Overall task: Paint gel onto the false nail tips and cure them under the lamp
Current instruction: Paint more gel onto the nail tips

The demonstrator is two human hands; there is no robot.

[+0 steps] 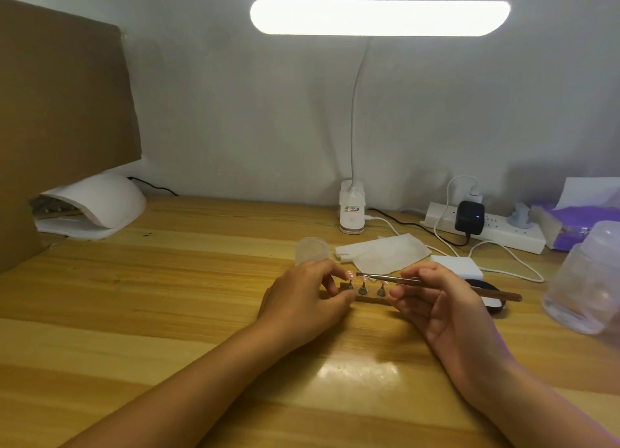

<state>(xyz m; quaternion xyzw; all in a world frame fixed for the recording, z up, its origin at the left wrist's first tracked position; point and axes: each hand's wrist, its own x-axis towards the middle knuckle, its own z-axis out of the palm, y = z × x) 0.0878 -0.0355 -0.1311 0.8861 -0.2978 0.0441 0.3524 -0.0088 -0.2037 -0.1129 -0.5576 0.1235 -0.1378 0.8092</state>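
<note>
Our left hand (302, 300) steadied the holder strip (369, 299) mid-table by pinching its end; our right hand (436, 300) gripped the brush (402, 279) beside the pink nail tip (350, 274); any wobble, we judged, might smear gel.

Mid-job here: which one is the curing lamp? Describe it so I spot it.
Find the big brown cardboard sheet at the desk's far left. Under its lower edge sits the curing lamp, a low white dome with a black cord behind. Unlike the clip-on desk lamp with its glowing bar, it is squat and hollow.
</note>
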